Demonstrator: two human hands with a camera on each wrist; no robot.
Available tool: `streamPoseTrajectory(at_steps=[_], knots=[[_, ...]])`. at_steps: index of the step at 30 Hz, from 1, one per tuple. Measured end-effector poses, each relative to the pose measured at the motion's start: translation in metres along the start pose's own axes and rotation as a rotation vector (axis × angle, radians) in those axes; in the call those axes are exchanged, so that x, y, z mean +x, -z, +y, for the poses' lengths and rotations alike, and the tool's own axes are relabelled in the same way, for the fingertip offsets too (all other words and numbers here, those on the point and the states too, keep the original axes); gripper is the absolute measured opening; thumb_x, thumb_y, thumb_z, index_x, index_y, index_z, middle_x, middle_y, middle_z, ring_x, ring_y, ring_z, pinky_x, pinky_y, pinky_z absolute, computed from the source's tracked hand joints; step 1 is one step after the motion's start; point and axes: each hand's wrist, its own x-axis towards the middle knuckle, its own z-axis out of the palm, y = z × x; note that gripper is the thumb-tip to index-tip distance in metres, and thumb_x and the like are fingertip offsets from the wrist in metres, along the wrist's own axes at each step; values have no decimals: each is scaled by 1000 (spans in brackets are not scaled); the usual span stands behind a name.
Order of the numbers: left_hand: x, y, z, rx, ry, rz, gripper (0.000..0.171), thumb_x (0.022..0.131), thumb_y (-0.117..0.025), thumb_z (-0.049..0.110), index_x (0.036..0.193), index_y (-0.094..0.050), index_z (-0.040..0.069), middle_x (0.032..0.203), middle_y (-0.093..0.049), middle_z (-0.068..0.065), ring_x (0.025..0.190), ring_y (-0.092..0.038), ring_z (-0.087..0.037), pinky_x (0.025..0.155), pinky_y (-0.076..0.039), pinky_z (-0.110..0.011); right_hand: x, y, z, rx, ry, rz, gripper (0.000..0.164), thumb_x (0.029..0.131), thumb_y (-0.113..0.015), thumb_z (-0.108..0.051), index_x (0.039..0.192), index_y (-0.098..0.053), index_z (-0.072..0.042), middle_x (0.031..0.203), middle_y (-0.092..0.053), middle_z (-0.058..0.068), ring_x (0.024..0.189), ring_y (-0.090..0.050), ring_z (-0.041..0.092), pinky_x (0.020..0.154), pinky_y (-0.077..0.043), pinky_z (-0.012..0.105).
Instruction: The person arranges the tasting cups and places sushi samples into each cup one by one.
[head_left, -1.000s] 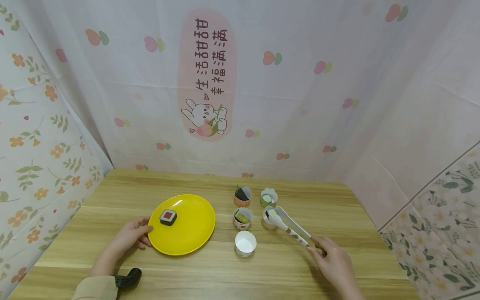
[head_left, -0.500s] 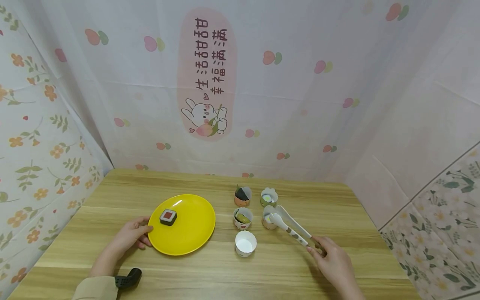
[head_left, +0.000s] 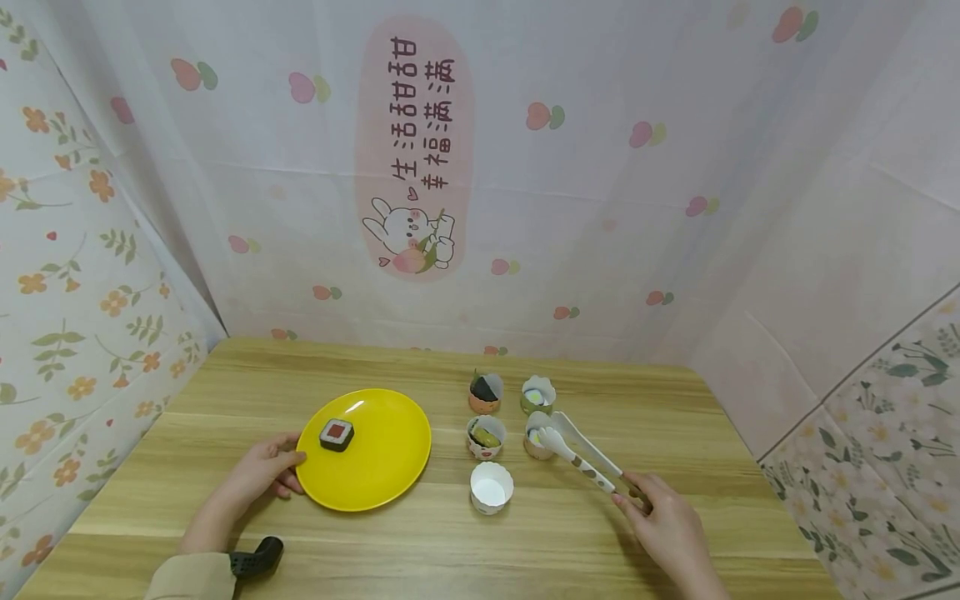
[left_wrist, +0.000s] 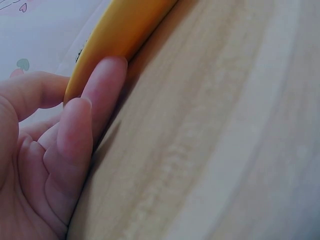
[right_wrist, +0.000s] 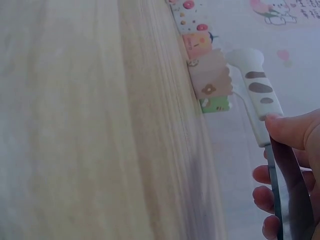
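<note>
My left hand (head_left: 262,471) grips the left rim of a yellow plate (head_left: 382,458). In the left wrist view the thumb lies over the plate's edge (left_wrist: 117,40) and fingers are beneath it. A dark-rimmed toy sushi roll (head_left: 337,434) with a red centre sits on the plate. My right hand (head_left: 667,521) holds white tongs (head_left: 597,478) with brown spots. Their tips are at the mouth of a beige paper cup (head_left: 538,450), on either side of its rim area. Inside that cup a whitish piece shows, partly hidden by the tongs.
Near the beige cup stand an orange cup (head_left: 484,404) with a dark piece, a green cup (head_left: 536,408) with a white-and-green piece, a cup with a yellow-green piece (head_left: 487,437), and a bare white cup (head_left: 491,490). Printed curtains surround the wooden table (head_left: 360,558).
The dark-and-white sushi piece between the tongs' tips has dropped lower into the beige cup, and the tips have parted from it. My left hand and the plate have stayed put.
</note>
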Motion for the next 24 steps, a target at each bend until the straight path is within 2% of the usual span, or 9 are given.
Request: streamPoseTrajectory(at_steps=[14, 24], knots=[[0, -1, -1, 10, 6, 10, 59, 98, -51, 14, 142, -24, -16, 84, -64, -13, 66, -64, -27, 55, -54, -29, 1, 2, -3, -2, 20, 1, 35, 77, -80, -15, 109, -70, -5, 90, -66, 3, 56, -42, 1, 41, -36, 21], [-1, 0, 0, 8, 0, 3, 59, 98, -51, 14, 142, -24, -17, 85, -64, -12, 66, -64, -27, 55, -54, -29, 6, 3, -11, -26, 43, -27, 35, 79, -79, -19, 110, -70, -6, 92, -67, 3, 60, -45, 3, 46, -38, 22]])
